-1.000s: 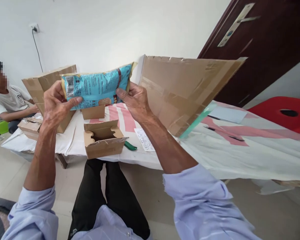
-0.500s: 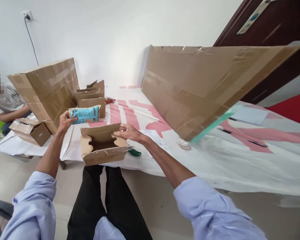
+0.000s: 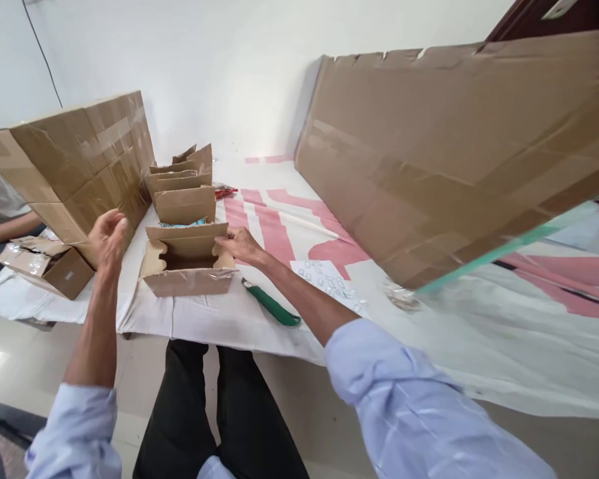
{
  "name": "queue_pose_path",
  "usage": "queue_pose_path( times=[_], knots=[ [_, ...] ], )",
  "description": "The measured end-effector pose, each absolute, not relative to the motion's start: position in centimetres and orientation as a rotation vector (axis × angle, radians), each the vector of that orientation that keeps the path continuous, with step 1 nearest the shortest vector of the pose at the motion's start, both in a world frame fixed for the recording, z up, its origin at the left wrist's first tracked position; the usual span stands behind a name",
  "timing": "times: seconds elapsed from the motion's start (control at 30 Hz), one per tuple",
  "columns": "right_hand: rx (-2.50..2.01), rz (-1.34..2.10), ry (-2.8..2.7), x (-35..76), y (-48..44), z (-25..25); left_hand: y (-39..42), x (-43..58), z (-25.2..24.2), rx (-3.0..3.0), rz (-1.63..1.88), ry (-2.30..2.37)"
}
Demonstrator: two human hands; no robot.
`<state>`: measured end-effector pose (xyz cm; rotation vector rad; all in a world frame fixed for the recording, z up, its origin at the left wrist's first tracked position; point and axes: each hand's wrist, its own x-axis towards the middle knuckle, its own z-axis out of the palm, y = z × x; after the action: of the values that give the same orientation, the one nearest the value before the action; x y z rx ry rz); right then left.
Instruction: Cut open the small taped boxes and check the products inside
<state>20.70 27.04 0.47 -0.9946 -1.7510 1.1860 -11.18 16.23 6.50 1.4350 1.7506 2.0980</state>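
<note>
A small open cardboard box (image 3: pixel 188 282) sits at the near edge of the table, its inside dark and its side flaps standing up. My right hand (image 3: pixel 240 245) grips the box's right rear corner. Held up left of the box, my left hand (image 3: pixel 108 239) is empty, with loosely bent fingers. Just behind the box, a strip of the blue packet (image 3: pixel 199 222) shows; the rest of it is hidden. To the right of the box lies a green-handled tool (image 3: pixel 272 305), its other end near the box.
Several open cartons (image 3: pixel 186 205) stand in a row behind. Large cardboard panels rise at left (image 3: pixel 100 150) and right (image 3: pixel 429 153). A taped carton (image 3: pixel 50 265), a printed sheet (image 3: pixel 324 279) and a tape roll (image 3: pixel 402 296) lie on the cloth-covered table (image 3: pixel 299 219). Another person's arm (image 3: pixel 10 228) shows far left.
My left hand has let go of the blue packet, which now lies behind the box, and has drawn back left. The box now rests farther back on the table, uncovering the green-handled tool.
</note>
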Motion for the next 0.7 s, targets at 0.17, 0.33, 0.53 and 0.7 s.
queue_pose_path(
  times=[0.17, 0.33, 0.53, 0.7],
  knots=[
    [-1.049, 1.146, -1.709, 17.8, 28.8, 0.6, 6.1, -4.7, 3.1, 1.719, 1.745, 1.948],
    [-1.07, 1.054, -1.629, 19.3, 26.1, -0.3, 8.6, 1.2, -0.8, 1.662, 1.052, 2.042],
    [-1.035, 0.711, -1.855, 25.3, 17.2, -6.3, 14.9, 0.6, -2.2, 1.504, 0.9, 2.28],
    [-0.895, 0.406, -1.963, 27.5, 13.3, -10.8, 19.9, -0.2, -2.3, 1.511, 0.85, 2.323]
  ],
)
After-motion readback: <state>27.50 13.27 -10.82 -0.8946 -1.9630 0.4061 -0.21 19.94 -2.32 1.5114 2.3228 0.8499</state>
